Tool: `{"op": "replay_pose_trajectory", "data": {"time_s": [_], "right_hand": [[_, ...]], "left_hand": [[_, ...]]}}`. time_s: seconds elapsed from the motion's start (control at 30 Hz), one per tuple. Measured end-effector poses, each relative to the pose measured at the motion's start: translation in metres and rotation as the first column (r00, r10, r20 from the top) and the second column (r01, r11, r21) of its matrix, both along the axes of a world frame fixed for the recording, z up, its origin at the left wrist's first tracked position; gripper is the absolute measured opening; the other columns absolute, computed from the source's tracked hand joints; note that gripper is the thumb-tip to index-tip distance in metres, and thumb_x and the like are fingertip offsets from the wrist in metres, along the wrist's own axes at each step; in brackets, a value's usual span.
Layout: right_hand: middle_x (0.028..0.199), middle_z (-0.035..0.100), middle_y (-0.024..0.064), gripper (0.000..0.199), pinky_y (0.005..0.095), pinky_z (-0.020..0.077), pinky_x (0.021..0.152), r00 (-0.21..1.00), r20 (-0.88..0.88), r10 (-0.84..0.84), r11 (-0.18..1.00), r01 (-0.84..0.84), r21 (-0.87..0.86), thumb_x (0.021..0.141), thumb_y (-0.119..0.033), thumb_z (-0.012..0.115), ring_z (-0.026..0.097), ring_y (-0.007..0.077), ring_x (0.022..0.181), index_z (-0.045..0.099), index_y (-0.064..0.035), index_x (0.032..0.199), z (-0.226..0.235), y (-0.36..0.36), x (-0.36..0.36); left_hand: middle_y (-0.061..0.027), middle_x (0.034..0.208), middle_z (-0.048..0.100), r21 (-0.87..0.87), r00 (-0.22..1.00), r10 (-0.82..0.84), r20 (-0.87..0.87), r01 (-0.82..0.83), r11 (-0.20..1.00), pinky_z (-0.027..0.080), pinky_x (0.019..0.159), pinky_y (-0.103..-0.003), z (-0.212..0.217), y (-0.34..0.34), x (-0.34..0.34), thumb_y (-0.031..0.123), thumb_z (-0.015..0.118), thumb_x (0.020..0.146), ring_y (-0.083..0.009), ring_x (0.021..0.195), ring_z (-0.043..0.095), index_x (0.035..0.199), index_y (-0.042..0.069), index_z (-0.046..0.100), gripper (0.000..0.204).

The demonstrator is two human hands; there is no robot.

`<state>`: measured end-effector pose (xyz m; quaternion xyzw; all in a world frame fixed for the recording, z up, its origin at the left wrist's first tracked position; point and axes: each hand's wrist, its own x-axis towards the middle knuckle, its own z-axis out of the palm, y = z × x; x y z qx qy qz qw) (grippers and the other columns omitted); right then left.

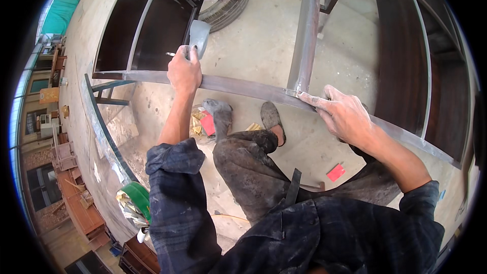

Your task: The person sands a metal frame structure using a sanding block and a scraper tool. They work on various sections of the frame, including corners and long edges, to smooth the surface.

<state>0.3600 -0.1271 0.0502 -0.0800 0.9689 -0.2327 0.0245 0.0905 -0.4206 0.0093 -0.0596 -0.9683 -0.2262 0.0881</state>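
A long grey steel bar (243, 88) runs across the view above my feet, and a second steel bar (306, 30) meets it at a joint near the middle. My left hand (184, 69) rests on the long bar and grips the handle of a grey metal tool (199, 37) whose flat blade points away from me. My right hand (342, 114) lies on the long bar just right of the joint, fingers spread and pressing down. Both my shoes (218, 109) stand on the concrete floor below the bar.
Dark metal frames (152, 20) lie on the floor at the back left and along the right (406, 45). A tyre (228, 7) sits under a stool frame. Red and gold scraps (205, 123) lie by my feet, a red piece (335, 172) to the right, green strapping (136, 195) lower left.
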Motion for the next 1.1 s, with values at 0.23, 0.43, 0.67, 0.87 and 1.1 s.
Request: {"op": "replay_pose_trajectory", "data": {"time_s": [0.23, 0.43, 0.67, 0.87, 1.1], "right_hand": [[0.084, 0.050, 0.0134, 0.048, 0.0428, 0.0465, 0.058, 1.000, -0.014, 0.010, 1.000, -0.010, 0.009, 0.090, -0.008, 0.062, 0.057, 0.0309, 0.065, 0.065, -0.0216, 0.136, 0.0002, -0.0019, -0.0037], [0.084, 0.050, 0.0132, 0.051, 0.0433, 0.0458, 0.057, 1.000, -0.011, 0.012, 0.999, -0.012, 0.033, 0.089, -0.007, 0.063, 0.057, 0.0314, 0.063, 0.064, -0.0225, 0.138, -0.0006, -0.0051, -0.0057], [0.084, 0.049, 0.0139, 0.053, 0.0437, 0.0452, 0.057, 1.000, -0.012, -0.001, 1.000, 0.001, 0.004, 0.089, -0.007, 0.063, 0.057, 0.0321, 0.063, 0.062, -0.0235, 0.139, -0.0065, -0.0059, -0.0073], [0.082, 0.049, 0.0138, 0.050, 0.0439, 0.0460, 0.058, 1.000, 0.005, -0.002, 1.000, 0.002, -0.005, 0.090, -0.007, 0.061, 0.057, 0.0315, 0.067, 0.064, -0.0218, 0.138, -0.0007, -0.0007, -0.0023], [0.082, 0.050, 0.0133, 0.047, 0.0435, 0.0464, 0.059, 1.000, -0.009, -0.019, 1.000, 0.019, -0.015, 0.092, -0.008, 0.061, 0.057, 0.0319, 0.068, 0.065, -0.0206, 0.137, -0.0036, -0.0010, -0.0054]], "left_hand": [[-0.0202, 0.093, 0.074, -0.021, 1.000, -0.005, -0.002, 0.005, 1.000, 0.053, 0.081, -0.049, 0.0030, 0.0002, -0.0010, 0.036, 0.059, 0.098, -0.0415, 0.090, 0.070, 0.106, 0.009, 0.071, 0.030], [-0.0200, 0.093, 0.074, -0.031, 1.000, 0.002, -0.003, -0.002, 1.000, 0.053, 0.080, -0.049, -0.0004, -0.0007, -0.0024, 0.036, 0.059, 0.098, -0.0414, 0.089, 0.070, 0.106, 0.009, 0.071, 0.030], [-0.0202, 0.092, 0.073, -0.015, 1.000, 0.001, 0.013, -0.001, 1.000, 0.053, 0.080, -0.049, 0.0027, 0.0045, 0.0005, 0.035, 0.060, 0.098, -0.0415, 0.089, 0.070, 0.105, 0.010, 0.071, 0.029], [-0.0203, 0.093, 0.073, -0.030, 1.000, 0.007, -0.008, -0.007, 1.000, 0.053, 0.080, -0.049, 0.0040, -0.0001, -0.0007, 0.036, 0.060, 0.098, -0.0419, 0.090, 0.070, 0.104, 0.009, 0.071, 0.029], [-0.0203, 0.095, 0.074, -0.020, 1.000, -0.009, -0.015, 0.009, 1.000, 0.053, 0.081, -0.049, 0.0016, 0.0011, -0.0013, 0.036, 0.060, 0.098, -0.0420, 0.091, 0.070, 0.105, 0.009, 0.071, 0.030]]}}
